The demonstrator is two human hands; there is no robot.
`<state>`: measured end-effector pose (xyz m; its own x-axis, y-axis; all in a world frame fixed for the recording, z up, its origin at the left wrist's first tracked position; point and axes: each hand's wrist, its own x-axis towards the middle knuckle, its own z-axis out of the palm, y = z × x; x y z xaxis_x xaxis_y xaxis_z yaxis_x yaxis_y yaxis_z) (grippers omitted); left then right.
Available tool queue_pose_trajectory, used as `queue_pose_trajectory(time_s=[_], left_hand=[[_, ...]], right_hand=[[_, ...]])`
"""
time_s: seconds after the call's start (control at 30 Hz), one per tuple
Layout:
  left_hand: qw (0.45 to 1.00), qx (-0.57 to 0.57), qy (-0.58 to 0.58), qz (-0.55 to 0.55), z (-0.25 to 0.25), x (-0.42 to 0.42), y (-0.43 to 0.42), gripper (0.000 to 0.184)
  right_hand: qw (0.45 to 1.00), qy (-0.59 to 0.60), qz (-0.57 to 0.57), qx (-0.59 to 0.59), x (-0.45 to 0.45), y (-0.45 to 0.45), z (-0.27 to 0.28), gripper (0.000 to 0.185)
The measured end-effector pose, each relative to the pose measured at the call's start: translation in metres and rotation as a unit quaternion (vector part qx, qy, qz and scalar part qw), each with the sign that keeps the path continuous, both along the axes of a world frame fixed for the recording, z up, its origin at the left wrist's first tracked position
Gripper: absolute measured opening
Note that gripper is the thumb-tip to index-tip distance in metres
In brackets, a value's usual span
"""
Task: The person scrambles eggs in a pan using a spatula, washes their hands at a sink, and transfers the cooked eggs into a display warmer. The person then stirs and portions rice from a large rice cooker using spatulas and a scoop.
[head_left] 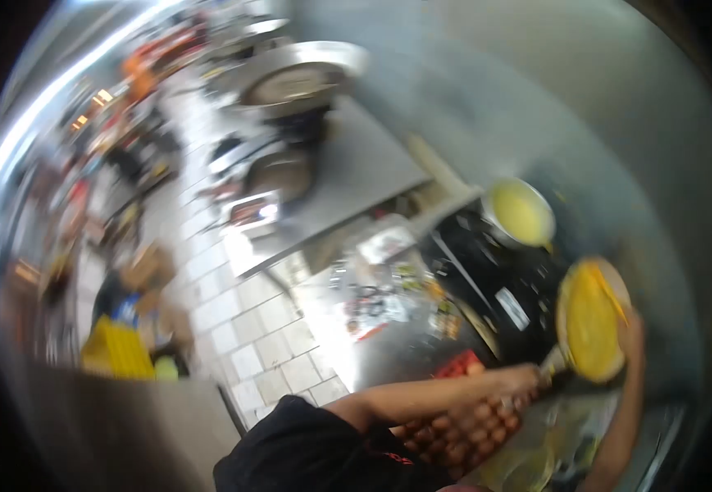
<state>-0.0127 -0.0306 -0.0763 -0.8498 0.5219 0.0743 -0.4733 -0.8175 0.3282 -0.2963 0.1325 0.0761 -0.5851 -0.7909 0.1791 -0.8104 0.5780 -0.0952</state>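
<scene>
Black cloth is covering the near upper arm as a sleeve (307,447), and smooth, rounded brown eggs (475,426) are lying in close rows just beside the forearm. The left hand (524,382) is gripping the handle of a round pan (565,316), its fingers closing around it. Inside the pan, over the dark stove (495,283), a flat, soft-looking yellow layer (592,336) is spreading nearly to the rim. The right hand (631,324) is reaching to the pan's other side, its fingers meeting a slim orange strip (610,291); blur is hiding whether they are pinching it. Beyond, a round metal pot (546,205) is holding a pale yellow mass. Clear, crinkled packets (380,305) are glinting on the steel worktop (331,336). Farther off, square pale tiles (261,373) are forming the floor, and a bright yellow boxy container (116,348) is standing near brown cardboard (149,266).
</scene>
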Motion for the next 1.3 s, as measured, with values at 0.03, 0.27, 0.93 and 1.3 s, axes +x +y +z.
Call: queue_pose_trajectory(time_s=[0.03,0.27,0.93,1.3], left_hand=[[0.985,-0.167,-0.015,0.045,0.023,0.004,-0.004,0.012],[0.973,-0.216,-0.068,0.042,0.029,-0.003,0.006,0.015],[0.959,-0.254,-0.099,0.072,0.076,0.027,-0.013,0.03],[0.938,-0.331,-0.06,0.088,0.058,0.02,-0.013,0.027]], right_hand=[[1.0,-0.012,0.013,-0.002,-0.007,-0.001,0.001,0.031],[0.982,-0.086,0.024,0.163,0.072,-0.04,0.105,0.034],[0.952,0.013,-0.209,0.223,0.271,0.079,0.118,0.038],[0.816,-0.351,-0.403,-0.22,0.259,0.067,0.085,0.028]])
